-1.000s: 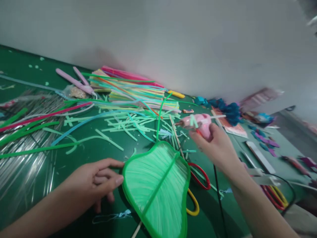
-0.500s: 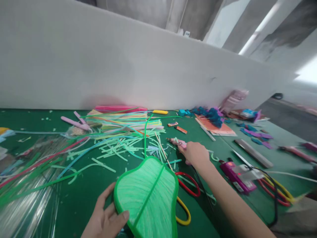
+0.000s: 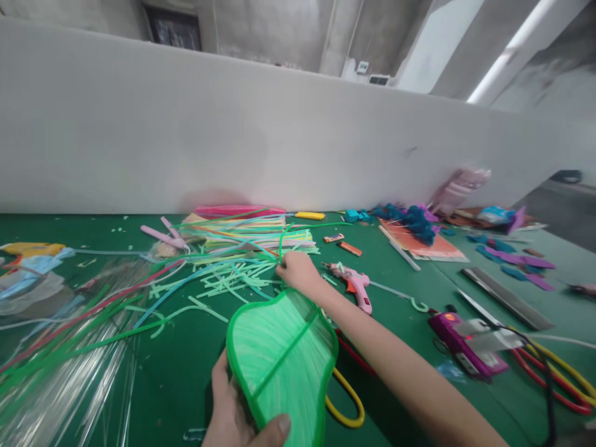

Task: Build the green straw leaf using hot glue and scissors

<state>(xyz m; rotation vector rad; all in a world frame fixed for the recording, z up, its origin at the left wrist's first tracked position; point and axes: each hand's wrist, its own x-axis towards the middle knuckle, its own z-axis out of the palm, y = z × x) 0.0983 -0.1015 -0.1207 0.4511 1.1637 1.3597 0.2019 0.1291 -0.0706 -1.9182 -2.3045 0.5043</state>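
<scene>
As left grip cups it, leaf seemingly overlies fingers.

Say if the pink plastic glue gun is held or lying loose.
Lying loose: the glue gun rests on the green tabletop, clear of both hands.

The leaf shape in my left hand has a finely streaked, faintly satiny face inside a plain green rim; whether it is fibre or plastic I cannot tell. From it, at nine o'clock, I see clear strips, glossy like plastic film. Between one and two o'clock the glue gun is smooth pink plastic, and farther out lies orange paper, flat and matt. Toward half past two the ruler looks like dull grey metal. At three o'clock the purple power block is shiny plastic. My green tabletop is smooth with a low sheen.
</scene>
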